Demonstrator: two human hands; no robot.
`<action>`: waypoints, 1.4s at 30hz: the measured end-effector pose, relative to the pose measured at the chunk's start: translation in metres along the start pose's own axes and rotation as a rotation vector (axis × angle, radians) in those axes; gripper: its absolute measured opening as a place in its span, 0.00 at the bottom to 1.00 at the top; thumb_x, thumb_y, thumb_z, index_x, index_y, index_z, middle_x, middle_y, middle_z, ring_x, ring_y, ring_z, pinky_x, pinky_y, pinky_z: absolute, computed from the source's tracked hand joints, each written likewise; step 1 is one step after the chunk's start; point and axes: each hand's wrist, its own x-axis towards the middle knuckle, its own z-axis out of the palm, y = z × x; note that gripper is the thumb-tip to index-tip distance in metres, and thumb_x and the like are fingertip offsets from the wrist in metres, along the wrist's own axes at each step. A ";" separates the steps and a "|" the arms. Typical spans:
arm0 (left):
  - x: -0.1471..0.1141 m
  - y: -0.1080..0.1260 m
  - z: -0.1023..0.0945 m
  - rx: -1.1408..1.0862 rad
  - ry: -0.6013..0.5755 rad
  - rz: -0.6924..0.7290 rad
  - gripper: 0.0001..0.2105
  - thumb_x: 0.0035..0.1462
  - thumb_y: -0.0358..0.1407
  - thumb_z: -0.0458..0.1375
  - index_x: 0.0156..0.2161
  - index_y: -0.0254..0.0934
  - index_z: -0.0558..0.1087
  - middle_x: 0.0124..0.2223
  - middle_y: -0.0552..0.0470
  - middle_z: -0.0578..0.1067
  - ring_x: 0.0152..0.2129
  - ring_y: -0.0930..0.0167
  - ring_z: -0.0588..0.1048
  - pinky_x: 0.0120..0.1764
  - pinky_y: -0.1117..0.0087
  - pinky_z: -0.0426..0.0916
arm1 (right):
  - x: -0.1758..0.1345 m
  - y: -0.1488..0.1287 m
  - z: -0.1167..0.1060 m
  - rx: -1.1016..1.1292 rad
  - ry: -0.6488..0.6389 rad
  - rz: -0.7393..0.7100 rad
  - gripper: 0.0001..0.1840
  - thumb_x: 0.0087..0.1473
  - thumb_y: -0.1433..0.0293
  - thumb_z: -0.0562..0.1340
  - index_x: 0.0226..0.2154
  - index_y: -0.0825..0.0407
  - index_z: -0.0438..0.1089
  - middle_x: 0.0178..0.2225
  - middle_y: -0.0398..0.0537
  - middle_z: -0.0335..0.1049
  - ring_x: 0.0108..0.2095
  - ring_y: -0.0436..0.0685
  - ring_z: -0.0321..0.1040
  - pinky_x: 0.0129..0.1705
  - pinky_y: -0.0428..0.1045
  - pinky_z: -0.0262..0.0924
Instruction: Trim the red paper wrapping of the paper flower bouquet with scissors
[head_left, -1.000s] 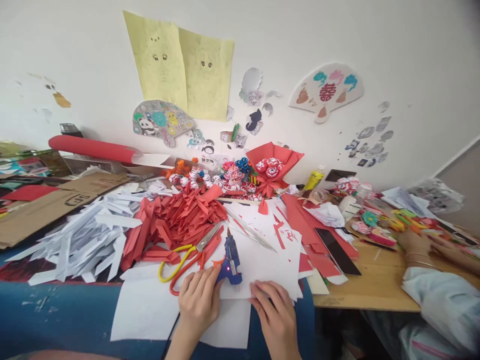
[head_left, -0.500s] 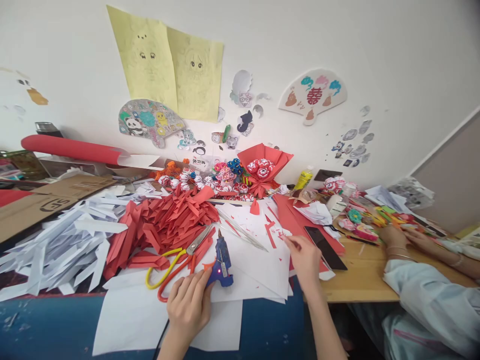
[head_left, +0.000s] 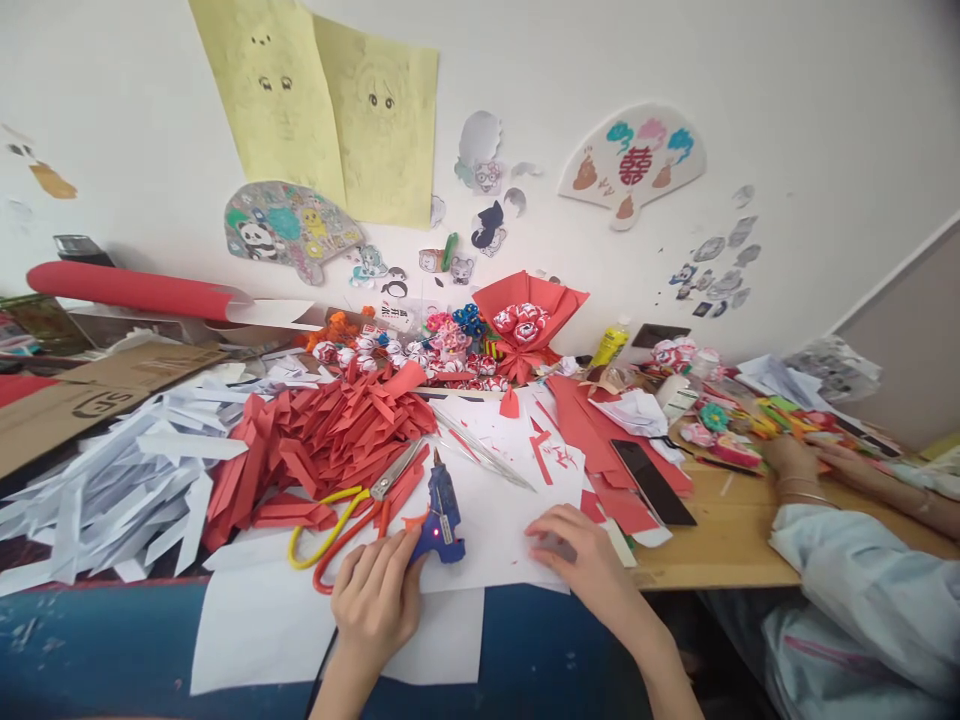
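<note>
My left hand [head_left: 379, 590] is wrapped round the handle of a blue hot glue gun [head_left: 444, 520], its nozzle pointing up and away and a small red light lit. Scissors [head_left: 388, 482] with yellow and orange handles lie just left of the gun. Low over the white paper sheets [head_left: 491, 545], my right hand [head_left: 589, 565] has loosely curved fingers, apart, with nothing visible in them. Small red paper scraps [head_left: 541, 460] are scattered on the sheets ahead of it. Clear thin sticks [head_left: 487, 450] lie across the paper.
Piles of red folded strips [head_left: 322, 440] and white strips [head_left: 150, 470] spread to the left. A dark phone [head_left: 652, 482] lies on red paper at right. Behind stand a red-wrapped bouquet [head_left: 525, 325] and a yellow bottle [head_left: 611, 343]. Another person's sleeved arm [head_left: 847, 570] reaches in from the right.
My right hand has drawn back from the red scraps towards me and its pinched fingers have loosened. My left hand stays on the glue gun. The view has shifted slightly.
</note>
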 end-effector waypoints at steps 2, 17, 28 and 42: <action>0.000 0.000 0.000 -0.004 0.000 0.002 0.12 0.55 0.26 0.61 0.46 0.29 0.74 0.36 0.44 0.80 0.30 0.67 0.76 0.37 0.65 0.64 | 0.001 -0.014 0.001 0.036 -0.079 -0.017 0.06 0.54 0.67 0.66 0.37 0.45 0.72 0.38 0.41 0.70 0.41 0.53 0.66 0.45 0.48 0.59; -0.001 -0.001 0.000 -0.001 -0.003 -0.003 0.14 0.55 0.27 0.61 0.48 0.33 0.73 0.36 0.46 0.80 0.31 0.67 0.76 0.39 0.66 0.64 | 0.011 -0.003 -0.002 -0.093 0.109 -0.132 0.10 0.59 0.75 0.54 0.27 0.49 0.63 0.29 0.42 0.66 0.32 0.52 0.63 0.36 0.48 0.55; -0.001 -0.001 0.001 -0.002 0.015 0.018 0.15 0.54 0.25 0.62 0.48 0.32 0.73 0.35 0.45 0.80 0.32 0.65 0.77 0.39 0.65 0.64 | 0.083 0.060 -0.053 -0.251 0.336 0.118 0.12 0.54 0.65 0.57 0.36 0.49 0.75 0.36 0.47 0.75 0.34 0.56 0.69 0.38 0.50 0.57; -0.002 -0.002 0.002 0.003 0.005 0.008 0.15 0.54 0.26 0.61 0.48 0.32 0.73 0.36 0.46 0.80 0.31 0.66 0.76 0.38 0.66 0.64 | 0.035 0.049 -0.026 -0.254 0.109 0.137 0.04 0.50 0.67 0.60 0.26 0.48 0.70 0.30 0.42 0.72 0.32 0.55 0.68 0.32 0.49 0.54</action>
